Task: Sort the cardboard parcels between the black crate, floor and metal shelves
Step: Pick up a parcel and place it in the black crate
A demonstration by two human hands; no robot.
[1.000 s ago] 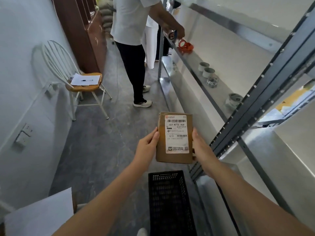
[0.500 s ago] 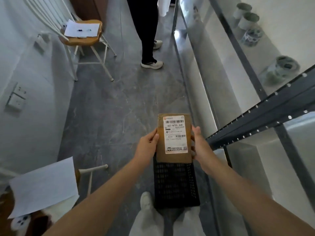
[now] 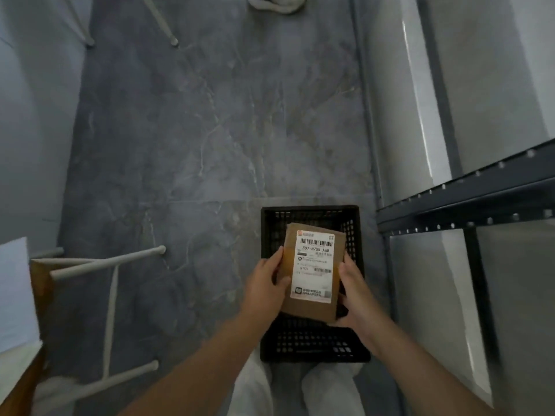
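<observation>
Nearest, at 6 o'clock, the wearer's pale trouser legs fill the bottom edge. Above them both forearms reach forward. The left hand grips the left long edge of the cardboard parcel, and the right hand grips its right edge and near corner. On both hands the thumbs lie on top and the fingers are curled underneath. The parcel's white label faces up.

Half a second ago the parcel was held ahead of the black crate, covering its far rim. Now it has sunk over the crate's open inside, and the far rim is showing.

A white stool stands at 8 o'clock and the metal shelves run along 3 o'clock. Between them lies grey marbled floor. At 12 o'clock, only a white shoe of the bystander remains in view.
</observation>
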